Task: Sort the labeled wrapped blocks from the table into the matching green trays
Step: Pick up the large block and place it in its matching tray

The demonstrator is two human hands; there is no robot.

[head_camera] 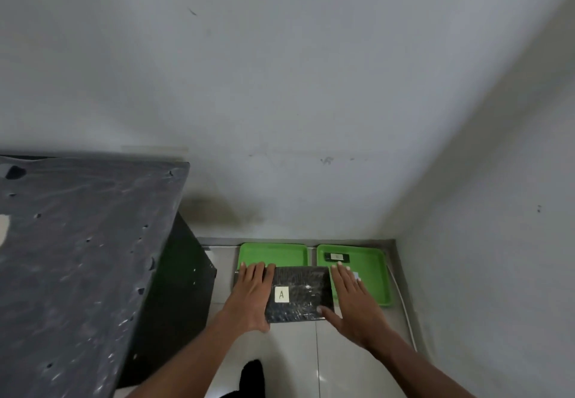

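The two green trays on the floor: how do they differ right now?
The left tray is largely hidden by the block labelled A, held over it by the left hand and right hand. The right tray is mostly exposed and holds a small dark labelled block. Both are green, rectangular and side by side.

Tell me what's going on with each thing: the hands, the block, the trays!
Left hand: flat against the block's left side.
Right hand: flat against the block's right side.
Block marked A: pressed between both hands, over the left tray.
Left green tray: partly hidden by the block.
Right green tray: holds a small dark item.
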